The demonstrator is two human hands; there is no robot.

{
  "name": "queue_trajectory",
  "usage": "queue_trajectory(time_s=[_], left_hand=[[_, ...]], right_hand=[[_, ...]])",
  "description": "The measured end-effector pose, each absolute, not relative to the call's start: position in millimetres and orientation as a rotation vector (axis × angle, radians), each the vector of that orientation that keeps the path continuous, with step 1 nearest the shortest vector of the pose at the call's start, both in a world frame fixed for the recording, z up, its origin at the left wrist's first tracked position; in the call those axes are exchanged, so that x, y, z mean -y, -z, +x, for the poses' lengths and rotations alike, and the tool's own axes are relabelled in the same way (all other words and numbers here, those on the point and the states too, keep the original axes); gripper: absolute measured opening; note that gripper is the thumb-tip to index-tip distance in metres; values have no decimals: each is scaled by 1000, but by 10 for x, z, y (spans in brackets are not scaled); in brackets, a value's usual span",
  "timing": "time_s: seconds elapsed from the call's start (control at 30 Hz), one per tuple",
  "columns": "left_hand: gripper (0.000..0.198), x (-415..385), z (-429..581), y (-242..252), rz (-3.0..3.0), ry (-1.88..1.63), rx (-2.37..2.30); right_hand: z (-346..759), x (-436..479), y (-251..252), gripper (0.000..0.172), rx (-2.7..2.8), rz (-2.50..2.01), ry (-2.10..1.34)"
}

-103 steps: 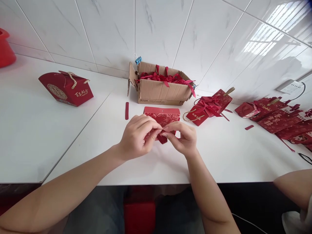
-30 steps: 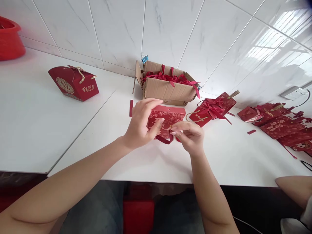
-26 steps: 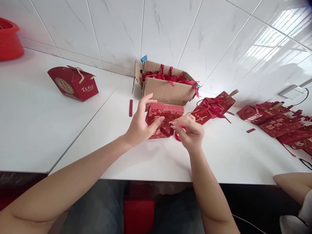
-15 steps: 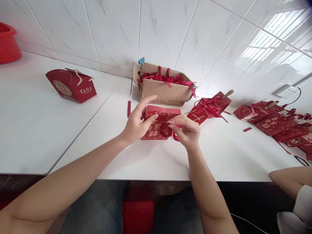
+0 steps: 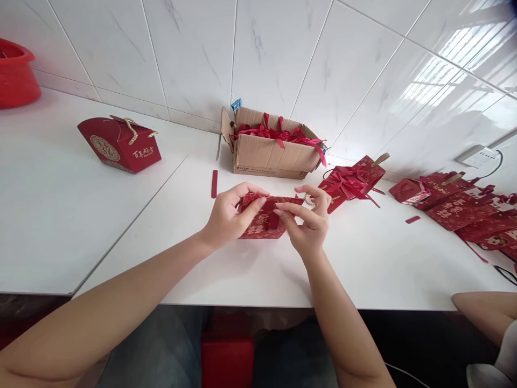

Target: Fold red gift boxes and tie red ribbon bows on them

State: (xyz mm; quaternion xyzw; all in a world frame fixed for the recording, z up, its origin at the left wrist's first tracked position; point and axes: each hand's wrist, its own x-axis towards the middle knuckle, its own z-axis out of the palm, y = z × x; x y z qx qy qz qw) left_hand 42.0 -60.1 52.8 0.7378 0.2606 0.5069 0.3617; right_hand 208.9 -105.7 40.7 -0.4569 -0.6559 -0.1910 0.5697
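A red gift box (image 5: 258,230) printed with pale Chinese characters stands on the white table in front of me. My left hand (image 5: 232,214) grips its upper left, thumb on the front face and fingers behind the top edge. At the box's right side, my right hand (image 5: 309,216) pinches thumb and forefinger together at a dark red strap (image 5: 273,220) lying against the front. Its other fingers are raised, and a bit of gold cord shows beneath them. The fingers partly cover the top of the box.
Behind stands a cardboard box (image 5: 274,156) of red ribbons. A red box with rope handle (image 5: 125,145) is at left, a bow-tied one (image 5: 351,180) at right. Several red gift boxes (image 5: 452,207) line the far right, near another person's arm (image 5: 480,310). Red strips lie about.
The box's raised top flap has been folded over, and my left fingers have closed behind the top edge. My right hand stays at the strap, its other fingers now lifted.
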Motion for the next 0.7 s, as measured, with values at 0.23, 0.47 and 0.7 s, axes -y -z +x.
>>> queue_trajectory(time_s=[0.23, 0.47, 0.7], left_hand=[[14, 615, 428, -522, 1903, -1336, -656], [11, 625, 427, -519, 1923, -1358, -659], [8, 649, 429, -512, 1957, -1372, -554]], right_hand=[[2087, 1068, -430, 5, 1589, -1083, 352], [2116, 1090, -448, 6, 1584, -1054, 284], [2122, 1077, -444, 10, 1566, -989, 268]])
